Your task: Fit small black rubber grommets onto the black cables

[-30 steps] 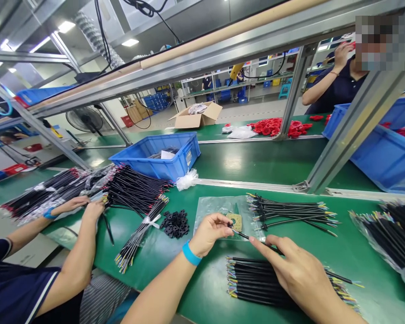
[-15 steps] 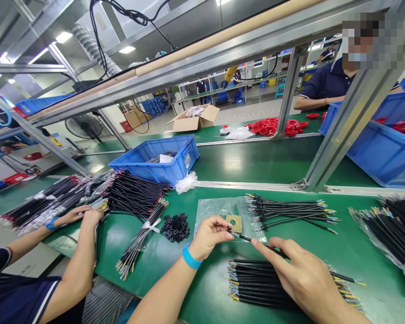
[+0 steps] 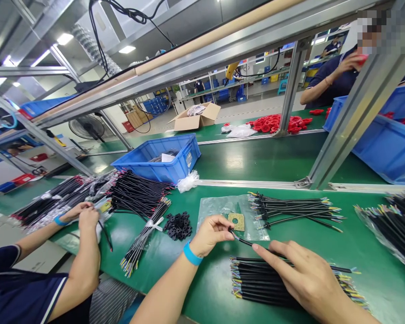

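My left hand (image 3: pixel 209 235) pinches a small black plastic part (image 3: pixel 231 229) at the stripped end of a black cable (image 3: pixel 245 242). Thumb and fingers of my right hand (image 3: pixel 302 270) close round the cable's sheath, and its far end sticks out past the hand. Below lies a row of black cables (image 3: pixel 259 282) with coloured wire ends, partly hidden by my right hand. Beyond my fingers, a yellow sponge (image 3: pixel 236 222) with a hole rests on a clear plastic bag (image 3: pixel 212 208). Cables with black parts on their ends (image 3: pixel 295 209) lie behind, to the right.
Small black parts (image 3: pixel 177 226) are heaped left of my wrist, beside a tied cable bundle (image 3: pixel 145 234). A co-worker's hands (image 3: pixel 84 216) handle a cable at the left. A blue bin (image 3: pixel 158 164) stands behind. A metal post (image 3: pixel 344 112) rises at the right.
My hands keep nearly the same hold on the cable and black part. The left co-worker's cable end now shows below their hands. The person at the far right has raised a hand.
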Motion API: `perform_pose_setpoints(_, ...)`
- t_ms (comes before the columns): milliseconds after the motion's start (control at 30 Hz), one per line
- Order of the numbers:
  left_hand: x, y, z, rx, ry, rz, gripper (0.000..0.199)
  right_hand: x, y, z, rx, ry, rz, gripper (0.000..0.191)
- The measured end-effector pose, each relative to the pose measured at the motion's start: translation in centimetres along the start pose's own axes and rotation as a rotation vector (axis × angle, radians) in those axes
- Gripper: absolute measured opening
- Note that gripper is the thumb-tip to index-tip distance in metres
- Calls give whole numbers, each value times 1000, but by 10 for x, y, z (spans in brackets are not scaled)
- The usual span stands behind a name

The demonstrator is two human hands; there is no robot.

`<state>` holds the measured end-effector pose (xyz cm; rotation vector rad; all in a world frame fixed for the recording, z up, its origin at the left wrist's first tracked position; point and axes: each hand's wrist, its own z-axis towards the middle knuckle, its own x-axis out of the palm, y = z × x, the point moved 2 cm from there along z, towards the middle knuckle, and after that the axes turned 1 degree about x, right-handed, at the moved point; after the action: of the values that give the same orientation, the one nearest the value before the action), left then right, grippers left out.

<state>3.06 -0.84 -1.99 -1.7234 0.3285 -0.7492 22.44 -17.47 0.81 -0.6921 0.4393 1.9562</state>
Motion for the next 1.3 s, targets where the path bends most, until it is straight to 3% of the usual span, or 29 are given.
perform_pose_setpoints(267, 0, -1, 0, 62, 21, 38, 56, 5, -1, 4, 141, 26, 82, 38)
perform_pose_setpoints(500, 8, -6, -3, 234, 69, 276, 43, 9, 1, 2, 211, 29, 130, 29)
perform_pose_setpoints(633, 16, 0, -6, 182, 77, 300, 45, 8, 3, -2, 101, -8, -50, 28)
perform_pose_setpoints(800, 17, 3, -10, 2, 127, 169, 55, -2, 5, 0, -4, -41, -109, 33)
perform_pose_setpoints(1000, 16, 7, -11, -46, 72, 113, 56, 1, 8, 1, 103, -69, 7, 24)
perform_pose_setpoints(1133, 17, 6, -11, 34, 52, 160, 52, 6, 8, 7, 174, -72, 61, 19)
perform_pose_setpoints(1300, 24, -1, -15, 231, 128, 474, 46, 5, 6, -1, 178, -36, 101, 22)
